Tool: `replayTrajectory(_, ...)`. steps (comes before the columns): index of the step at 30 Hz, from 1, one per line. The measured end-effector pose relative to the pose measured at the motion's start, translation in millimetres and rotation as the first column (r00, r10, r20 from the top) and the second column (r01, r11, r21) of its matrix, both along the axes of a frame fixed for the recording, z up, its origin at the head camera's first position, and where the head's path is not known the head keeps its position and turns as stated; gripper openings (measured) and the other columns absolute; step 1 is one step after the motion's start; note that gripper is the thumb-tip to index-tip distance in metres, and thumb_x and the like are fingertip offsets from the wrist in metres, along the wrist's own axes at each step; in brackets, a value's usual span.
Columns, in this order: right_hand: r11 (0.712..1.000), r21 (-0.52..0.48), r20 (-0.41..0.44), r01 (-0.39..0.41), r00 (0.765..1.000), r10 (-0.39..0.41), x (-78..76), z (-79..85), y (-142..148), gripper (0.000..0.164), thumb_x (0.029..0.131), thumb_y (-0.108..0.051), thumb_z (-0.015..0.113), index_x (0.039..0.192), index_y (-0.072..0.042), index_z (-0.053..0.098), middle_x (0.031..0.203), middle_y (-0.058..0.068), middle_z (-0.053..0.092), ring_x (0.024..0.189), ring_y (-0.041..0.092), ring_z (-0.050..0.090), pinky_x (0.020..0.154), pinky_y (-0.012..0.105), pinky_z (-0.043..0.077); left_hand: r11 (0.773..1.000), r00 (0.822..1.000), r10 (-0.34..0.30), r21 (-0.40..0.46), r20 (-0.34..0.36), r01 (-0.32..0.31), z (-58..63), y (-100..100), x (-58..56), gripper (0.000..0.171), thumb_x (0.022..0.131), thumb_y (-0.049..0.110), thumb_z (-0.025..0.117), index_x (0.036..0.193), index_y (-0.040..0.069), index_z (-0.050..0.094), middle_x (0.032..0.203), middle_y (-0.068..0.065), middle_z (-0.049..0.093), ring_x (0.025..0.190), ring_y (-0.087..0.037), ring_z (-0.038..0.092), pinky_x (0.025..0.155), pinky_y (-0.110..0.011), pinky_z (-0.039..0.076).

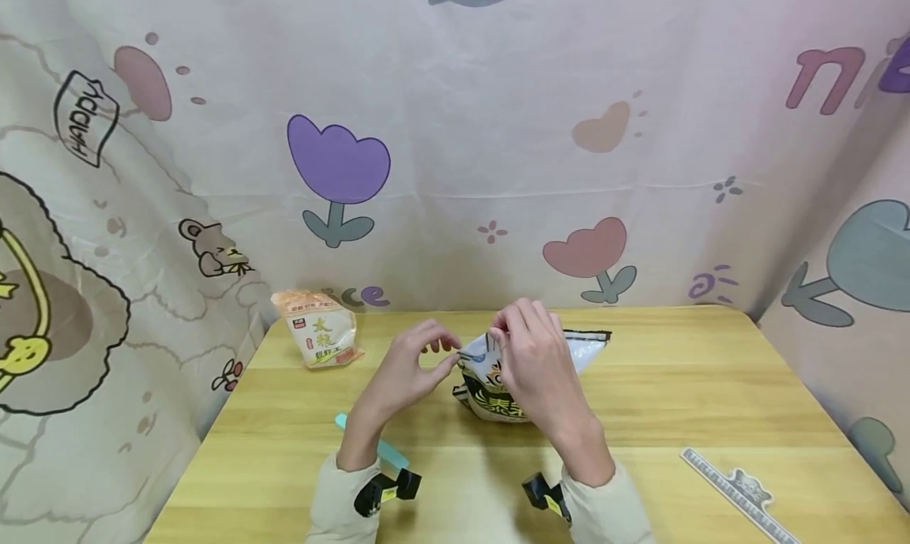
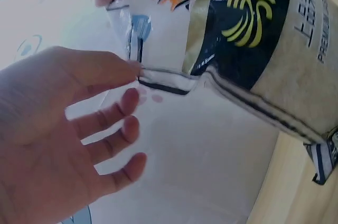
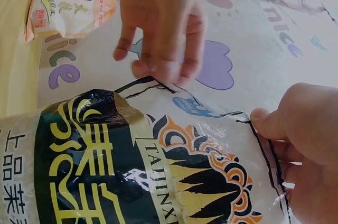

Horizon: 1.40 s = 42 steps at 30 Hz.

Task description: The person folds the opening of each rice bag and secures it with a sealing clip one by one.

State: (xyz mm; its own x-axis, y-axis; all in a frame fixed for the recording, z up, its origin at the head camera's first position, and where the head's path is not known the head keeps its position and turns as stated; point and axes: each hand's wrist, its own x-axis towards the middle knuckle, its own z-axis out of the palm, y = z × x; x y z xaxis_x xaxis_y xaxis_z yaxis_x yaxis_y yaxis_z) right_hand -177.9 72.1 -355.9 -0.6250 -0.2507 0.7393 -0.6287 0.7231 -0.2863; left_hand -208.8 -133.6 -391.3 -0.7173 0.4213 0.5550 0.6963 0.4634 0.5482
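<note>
A plastic rice bag point(image 1: 490, 402), printed in black, gold and white, stands on the wooden table between both hands. My left hand point(image 1: 415, 362) pinches its upper left corner, thumb tip right at the edge; the other fingers point(image 2: 111, 145) are spread apart below, bent and holding nothing. Along the top edge, my right hand point(image 1: 529, 354) grips the white film with its thumb point(image 3: 264, 121) on the near side and fingers curled behind. Right of that hand the bag's black-edged corner sticks out. A crumpled black-and-white lower corner point(image 2: 322, 163) shows in the left wrist view.
A smaller orange-and-white packet point(image 1: 323, 335) stands at the table's back left. Under the left forearm lies a partly hidden teal strip point(image 1: 392, 455). A pale ruler-like strip with an animal shape point(image 1: 739, 493) lies front right. A patterned cloth point(image 1: 455, 244) hangs behind the table point(image 1: 682, 386).
</note>
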Motion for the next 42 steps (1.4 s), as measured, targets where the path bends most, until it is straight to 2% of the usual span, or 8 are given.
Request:
replayTrajectory(7, 0.999, 0.032, 0.007, -0.003, 1.000, 0.003, 0.5, 0.9, 0, 0.004, 0.089, -0.009, 0.062, 0.090, -0.008, 0.058, 0.089, 0.000, 0.052, 0.083, 0.018, 0.046, 0.072, 0.031, 0.034, 0.986, 1.000, 0.006, 0.164, 0.010, -0.007, 3.2, 20, 6.6, 0.007, 0.089, 0.019, 0.067, 0.096, 0.018, 0.066, 0.093, 0.008, 0.061, 0.084, -0.016, 0.055, 0.072, -0.034, 0.045)
replayTrajectory(12, 0.999, 0.043, 0.011, 0.003, 1.000, -0.003, 0.8, 0.7, 1, 0.005, 0.089, -0.008, 0.062, 0.090, -0.008, 0.058, 0.089, 0.000, 0.052, 0.084, 0.018, 0.046, 0.072, 0.031, 0.033, 0.968, 0.999, 0.039, 0.250, 0.004, -0.039, 2.0, 34, 8.5, 0.005, 0.089, 0.020, 0.067, 0.093, 0.017, 0.066, 0.090, 0.007, 0.061, 0.082, -0.014, 0.055, 0.071, -0.038, 0.047)
replayTrajectory(16, 0.999, 0.040, 0.008, 0.005, 1.000, -0.005, 1.5, -1.4, 1, 0.004, 0.090, -0.009, 0.062, 0.089, -0.008, 0.058, 0.088, 0.000, 0.051, 0.082, 0.018, 0.045, 0.071, 0.031, 0.032, 0.955, 0.998, 0.061, 0.291, -0.001, -0.058, 0.0, 40, 11.2, 0.004, 0.088, 0.019, 0.068, 0.091, 0.016, 0.067, 0.089, 0.007, 0.061, 0.081, -0.013, 0.055, 0.069, -0.038, 0.046)
replayTrajectory(23, 0.999, 0.042, 0.002, -0.015, 1.000, 0.015, -0.2, -0.7, 1, 0.004, 0.090, -0.010, 0.062, 0.090, -0.008, 0.058, 0.088, 0.000, 0.052, 0.082, 0.018, 0.045, 0.071, 0.031, 0.033, 0.943, 0.998, 0.058, 0.330, -0.034, -0.043, 1.2, 43, 11.3, 0.005, 0.087, 0.013, 0.069, 0.091, 0.015, 0.068, 0.088, 0.005, 0.062, 0.081, -0.016, 0.055, 0.070, -0.035, 0.044)
replayTrajectory(26, 0.999, 0.040, 0.008, -0.023, 1.000, 0.023, -1.5, 0.3, 1, 0.005, 0.090, -0.010, 0.062, 0.091, -0.008, 0.058, 0.088, 0.000, 0.052, 0.083, 0.018, 0.046, 0.072, 0.032, 0.033, 0.942, 0.998, 0.055, 0.333, -0.043, -0.037, 1.8, 42, 9.4, 0.005, 0.087, 0.012, 0.069, 0.091, 0.014, 0.068, 0.087, 0.005, 0.062, 0.080, -0.018, 0.056, 0.070, -0.032, 0.043)
replayTrajectory(31, 0.999, 0.038, 0.013, -0.037, 0.999, 0.036, -1.5, 1.7, 1, 0.006, 0.090, -0.013, 0.062, 0.091, -0.008, 0.058, 0.089, -0.001, 0.052, 0.083, 0.018, 0.047, 0.073, 0.032, 0.034, 0.955, 0.998, 0.051, 0.295, -0.048, -0.035, 1.9, 35, 7.2, 0.004, 0.088, 0.017, 0.068, 0.091, 0.015, 0.068, 0.090, 0.005, 0.062, 0.083, -0.017, 0.057, 0.073, -0.029, 0.045)
replayTrajectory(37, 0.999, 0.032, 0.017, -0.031, 0.999, 0.030, -2.3, 1.0, 0, 0.007, 0.091, -0.015, 0.061, 0.092, -0.009, 0.058, 0.089, -0.001, 0.052, 0.084, 0.017, 0.047, 0.076, 0.033, 0.035, 0.977, 0.999, 0.027, 0.213, -0.035, -0.019, -1.3, 20, 1.0, 0.005, 0.086, 0.016, 0.070, 0.090, 0.014, 0.069, 0.092, 0.005, 0.062, 0.088, -0.013, 0.057, 0.078, -0.033, 0.048)
replayTrajectory(42, 0.999, 0.033, 0.015, -0.030, 0.999, 0.030, -2.6, -1.1, 0, 0.008, 0.090, -0.016, 0.063, 0.092, -0.009, 0.058, 0.088, -0.001, 0.052, 0.081, 0.017, 0.046, 0.076, 0.033, 0.035, 0.994, 0.999, 0.014, 0.113, -0.040, -0.009, -2.5, 8, -3.0, 0.005, 0.084, 0.012, 0.072, 0.087, 0.013, 0.069, 0.092, 0.005, 0.063, 0.087, -0.012, 0.058, 0.077, -0.035, 0.050)
